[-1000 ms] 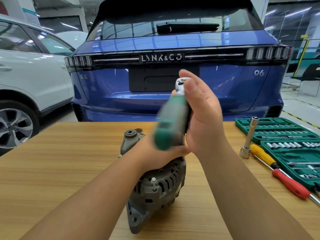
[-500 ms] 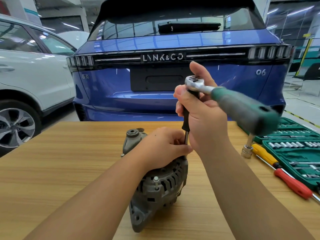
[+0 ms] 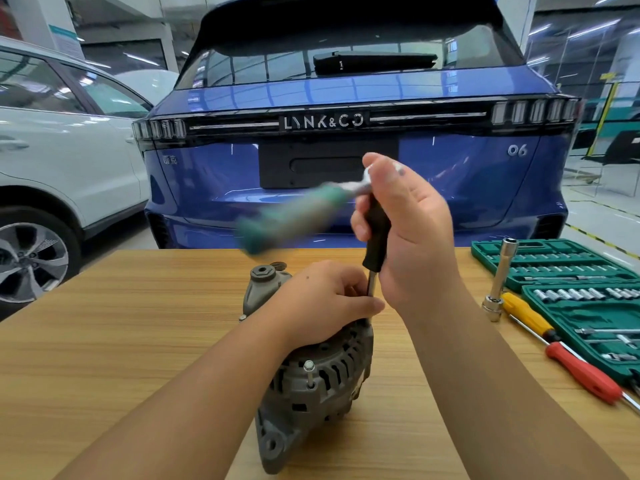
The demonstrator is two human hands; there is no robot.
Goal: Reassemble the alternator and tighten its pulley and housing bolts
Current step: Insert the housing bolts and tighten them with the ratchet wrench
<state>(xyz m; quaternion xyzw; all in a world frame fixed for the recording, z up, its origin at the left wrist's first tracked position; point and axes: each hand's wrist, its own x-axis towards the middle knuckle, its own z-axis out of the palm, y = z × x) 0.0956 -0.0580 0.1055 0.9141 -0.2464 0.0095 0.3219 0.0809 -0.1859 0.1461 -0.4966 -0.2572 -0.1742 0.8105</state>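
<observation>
Head view: right hand (image 3: 412,233) grasps upright driver (image 3: 375,237); left hand (image 3: 322,299) grips alternator (image 3: 311,375), ratchet handle (image 3: 294,216) pointing left.

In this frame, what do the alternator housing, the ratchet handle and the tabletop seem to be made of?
Alternator housing: dull grey, matte with slotted vents, probably cast metal. Ratchet handle: green grip, likely plastic or rubber, though motion blur hides its texture; its head looks like bright polished metal. Tabletop: light wood grain, smooth, perhaps laminate.

Grey alternator (image 3: 313,386) on its side, lower centre of frame, finned housing w/ one raised bolt (image 3: 309,369). Ratchet (image 3: 301,211) above, centre, green handle blurred, black extension (image 3: 375,237) upright onto housing top.
</observation>
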